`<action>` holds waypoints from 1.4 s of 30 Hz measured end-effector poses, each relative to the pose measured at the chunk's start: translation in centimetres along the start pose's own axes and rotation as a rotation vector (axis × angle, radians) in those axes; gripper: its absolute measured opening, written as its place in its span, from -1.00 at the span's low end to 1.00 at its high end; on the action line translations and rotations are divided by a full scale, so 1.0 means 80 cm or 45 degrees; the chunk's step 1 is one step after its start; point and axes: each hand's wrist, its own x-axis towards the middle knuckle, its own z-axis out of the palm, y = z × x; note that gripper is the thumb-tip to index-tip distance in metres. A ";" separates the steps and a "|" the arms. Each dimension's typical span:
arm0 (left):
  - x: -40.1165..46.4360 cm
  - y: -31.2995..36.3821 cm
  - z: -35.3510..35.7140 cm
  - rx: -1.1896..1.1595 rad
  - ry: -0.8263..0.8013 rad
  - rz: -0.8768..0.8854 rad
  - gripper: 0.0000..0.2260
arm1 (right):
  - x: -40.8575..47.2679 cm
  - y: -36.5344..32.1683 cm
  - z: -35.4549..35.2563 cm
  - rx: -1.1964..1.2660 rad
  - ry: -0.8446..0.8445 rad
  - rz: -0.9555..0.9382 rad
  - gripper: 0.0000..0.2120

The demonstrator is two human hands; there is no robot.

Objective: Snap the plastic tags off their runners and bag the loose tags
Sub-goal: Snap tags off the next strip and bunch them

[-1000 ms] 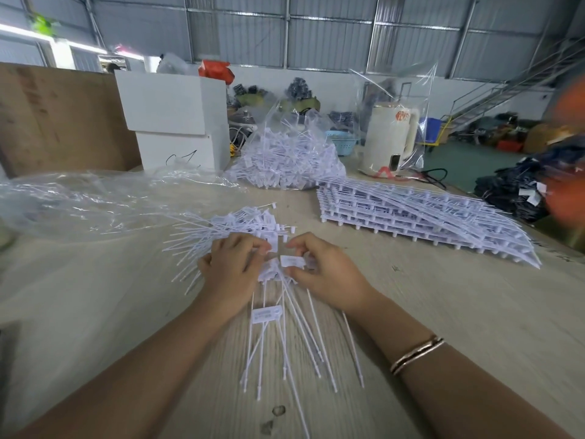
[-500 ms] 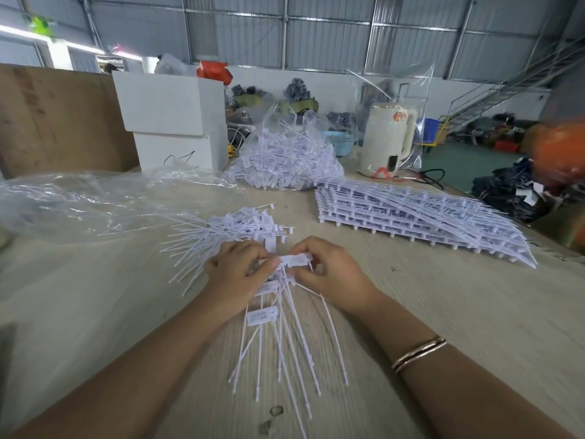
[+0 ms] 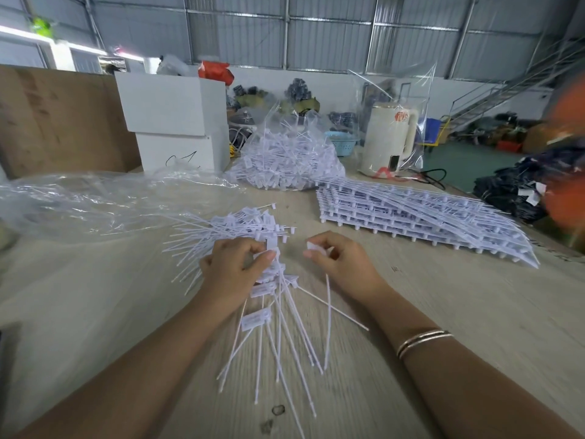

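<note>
Head view: I am watching both hands working over the worktop [image 3: 443, 312].
Left hand [image 3: 234, 270]: gripping the tag runner [image 3: 272, 267].
Right hand [image 3: 342, 264]: pinching one loose tag [image 3: 316, 247], apart from the runner.
Done: a full bag of tags [image 3: 285, 160] is sitting behind.
Left: stacked runners [image 3: 411, 213] are waiting; the empty bag [image 3: 95, 201] is lying left.

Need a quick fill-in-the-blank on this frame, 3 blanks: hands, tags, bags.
1. The right hand pinches a single white ____ pulled clear of the runner.
2. The left hand grips the runner, and the two hands are ____ each other, not touching.
3. The stack of full runners lies to the ____ of the bag of tags.

Missing words: tag; apart from; right
</note>
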 end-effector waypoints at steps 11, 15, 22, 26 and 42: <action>-0.009 0.023 -0.047 0.874 -0.349 -0.111 -0.50 | -0.012 -0.026 -0.017 -0.588 -0.238 0.212 -0.49; -0.016 0.032 -0.047 0.986 -0.636 -0.122 -0.42 | -0.027 -0.039 -0.011 -0.668 -0.539 0.147 -0.57; -0.029 0.036 -0.020 0.706 -0.494 -0.054 -0.72 | -0.029 -0.046 0.033 -0.614 -0.404 0.117 -0.60; -0.030 0.041 -0.019 0.650 -0.570 -0.104 -0.41 | -0.029 -0.043 0.030 -0.461 -0.418 0.138 -0.73; -0.025 0.034 -0.010 0.926 -0.491 0.196 -0.38 | -0.007 -0.012 -0.001 0.855 0.079 0.436 -0.61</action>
